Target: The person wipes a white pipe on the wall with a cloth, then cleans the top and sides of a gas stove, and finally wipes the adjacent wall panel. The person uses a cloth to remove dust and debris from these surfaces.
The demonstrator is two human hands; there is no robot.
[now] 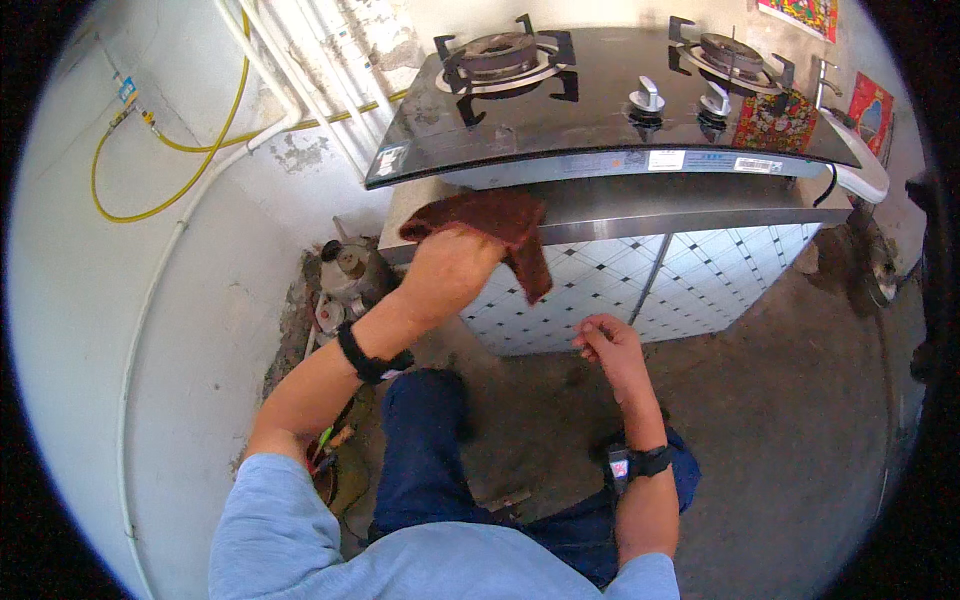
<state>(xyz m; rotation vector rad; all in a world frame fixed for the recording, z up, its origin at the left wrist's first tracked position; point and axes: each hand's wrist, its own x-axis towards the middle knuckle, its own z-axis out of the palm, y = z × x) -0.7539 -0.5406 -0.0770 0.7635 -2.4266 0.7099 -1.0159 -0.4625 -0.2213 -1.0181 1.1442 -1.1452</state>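
Observation:
My left hand [454, 270] grips a dark brown cloth [487, 214], which drapes over the knuckles and hangs down on the right. The hand and cloth are in front of the steel front edge [600, 225] of the cabinet top, below a black glass gas cooktop [577, 112]; whether the cloth touches the edge I cannot tell. Lower right, my right hand [611, 341] is raised before the patterned cabinet doors [585, 289], fingers curled with thumb near the fingertips. Nothing is visible in it.
Two burners [499, 56] and two knobs [646, 97] top the cooktop. A yellow gas hose [232, 139] and white pipes [289, 67] run along the left wall. Metal pots or kettles [349, 270] stand on the floor left of the cabinet. My knees are below the hands.

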